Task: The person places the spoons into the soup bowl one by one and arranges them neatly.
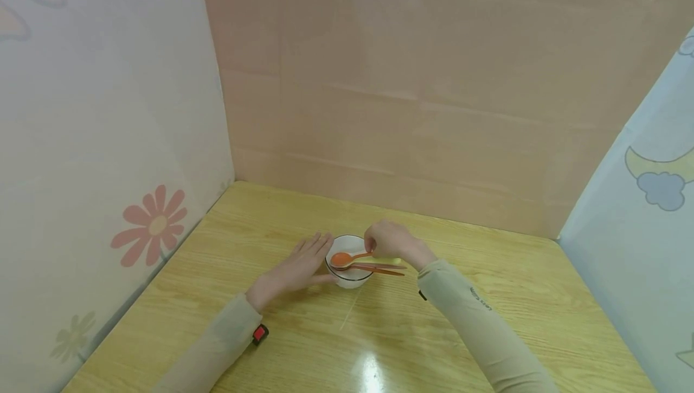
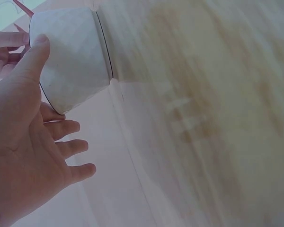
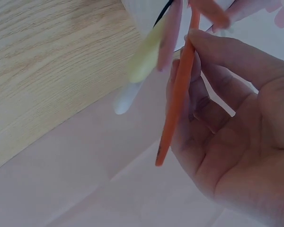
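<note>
A white bowl (image 1: pixel 352 283) with a dark rim stands on the table. My left hand (image 1: pixel 298 267) holds its left side, thumb on the near wall and fingers spread toward the far side; the left wrist view shows the thumb on the bowl's (image 2: pixel 73 52) textured wall. Between thumb and fingers, my right hand (image 1: pixel 393 241) pinches the handle of an orange spoon (image 3: pixel 176 101). This spoon's head lies over the bowl's opening. Other handles lean out over the right rim: yellow (image 1: pixel 391 260), pink (image 1: pixel 391 266) and red-orange (image 1: pixel 387 271). A white handle tip (image 3: pixel 125 99) shows beside the yellow one.
The wood-grain table (image 1: pixel 303 351) extends around the bowl. A plain brownish-pink backdrop (image 1: pixel 412 110) rises at its far edge. Patterned panels stand at the left (image 1: pixel 108 110) and right (image 1: pixel 650 248).
</note>
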Motion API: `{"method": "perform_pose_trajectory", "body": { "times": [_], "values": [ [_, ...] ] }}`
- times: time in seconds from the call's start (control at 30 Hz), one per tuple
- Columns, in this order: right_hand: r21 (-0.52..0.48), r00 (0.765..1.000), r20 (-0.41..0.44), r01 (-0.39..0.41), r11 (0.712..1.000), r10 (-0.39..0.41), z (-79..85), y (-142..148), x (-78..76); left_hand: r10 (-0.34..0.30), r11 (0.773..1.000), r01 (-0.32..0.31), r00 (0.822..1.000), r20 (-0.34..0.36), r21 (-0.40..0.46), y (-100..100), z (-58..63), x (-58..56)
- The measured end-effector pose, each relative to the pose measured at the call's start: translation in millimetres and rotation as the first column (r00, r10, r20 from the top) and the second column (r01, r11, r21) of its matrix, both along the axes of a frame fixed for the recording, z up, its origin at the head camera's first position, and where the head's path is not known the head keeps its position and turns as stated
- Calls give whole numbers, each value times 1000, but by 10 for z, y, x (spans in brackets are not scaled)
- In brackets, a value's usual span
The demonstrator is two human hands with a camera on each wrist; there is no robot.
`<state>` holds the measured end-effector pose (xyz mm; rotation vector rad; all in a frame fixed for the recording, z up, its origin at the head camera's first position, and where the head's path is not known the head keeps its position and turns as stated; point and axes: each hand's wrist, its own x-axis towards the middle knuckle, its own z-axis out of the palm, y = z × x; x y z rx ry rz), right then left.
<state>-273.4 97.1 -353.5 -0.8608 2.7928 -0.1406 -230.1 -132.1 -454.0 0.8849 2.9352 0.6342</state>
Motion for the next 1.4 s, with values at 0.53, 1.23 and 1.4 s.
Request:
{"method": "perform_pose_trajectory", "body": {
  "times": [0.53,1.23,1.4],
  "values": [
    [-28,1000,-23,-17,999,17,60,139,24,-15,1000,15,1000,-12,-6,8,9,-4],
    [-128,998,-46,28,991,-34,126,538,102,-18,1000,17,1000,-14,-4,-19,-12,5],
    [-170,998,-39,33,985,-40,122,678,114,-20,1000,20,1000,-19,-5,-17,3,7]
  ]
}}
